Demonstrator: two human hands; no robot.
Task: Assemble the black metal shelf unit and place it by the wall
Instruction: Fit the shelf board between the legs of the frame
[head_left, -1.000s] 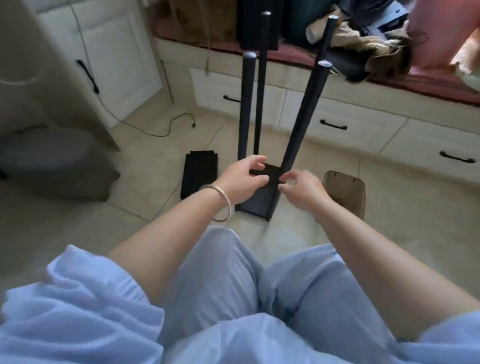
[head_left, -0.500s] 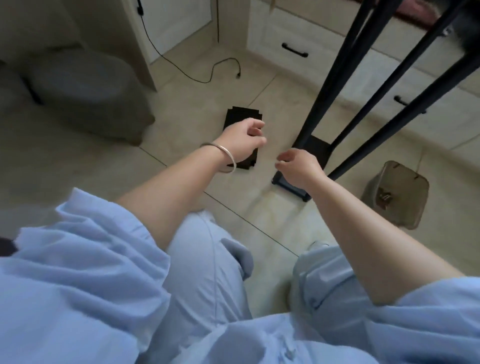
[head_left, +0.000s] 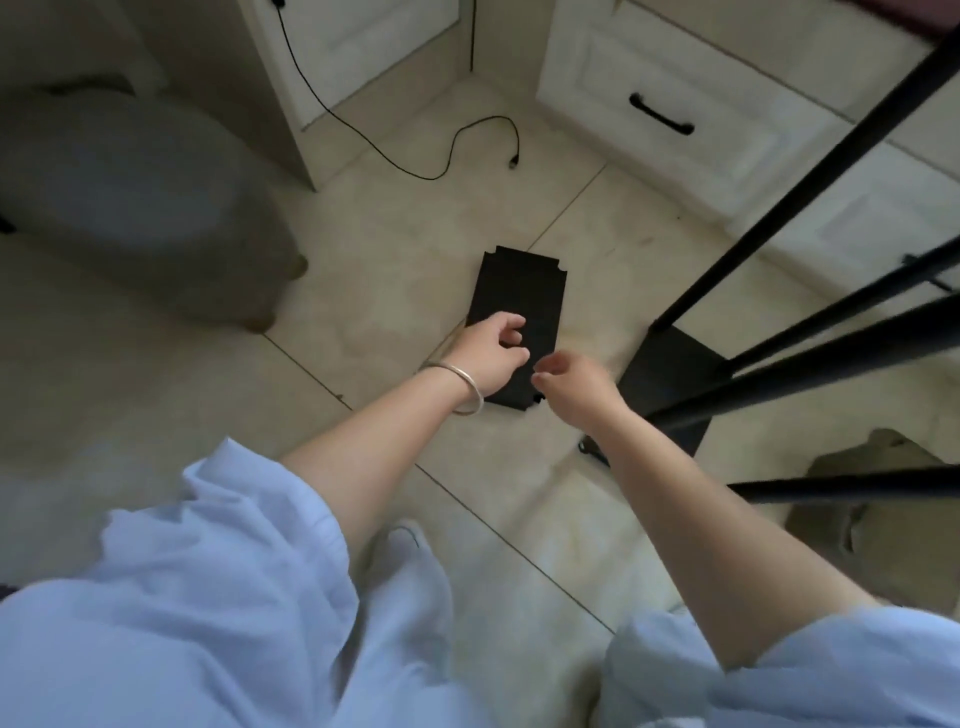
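Head view, nearest first: blue sleeves and bare forearms reach forward over the tiled floor (head_left: 395, 218). Left hand (head_left: 491, 356) (silver bangle (head_left: 460, 387) on the wrist) hovers over a loose black shelf panel (head_left: 517, 296) lying flat on the floor, fingers loosely curled, holding nothing. Right hand (head_left: 574, 379), just beside it, is likewise loosely curled and empty. Right of both stands the partly built shelf unit (head_left: 670, 374), four black poles (head_left: 810, 182) rising from its base plate. Beyond lie a black cable (head_left: 457, 140) and white drawers (head_left: 670, 119).

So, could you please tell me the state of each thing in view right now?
Loose black shelf panel: flat on the floor.
Shelf frame: standing, four poles fitted.
Left hand: over the panel, fingers loosely curled.
Right hand: empty.
Drawer: closed.
Cable: unplugged end on the floor.
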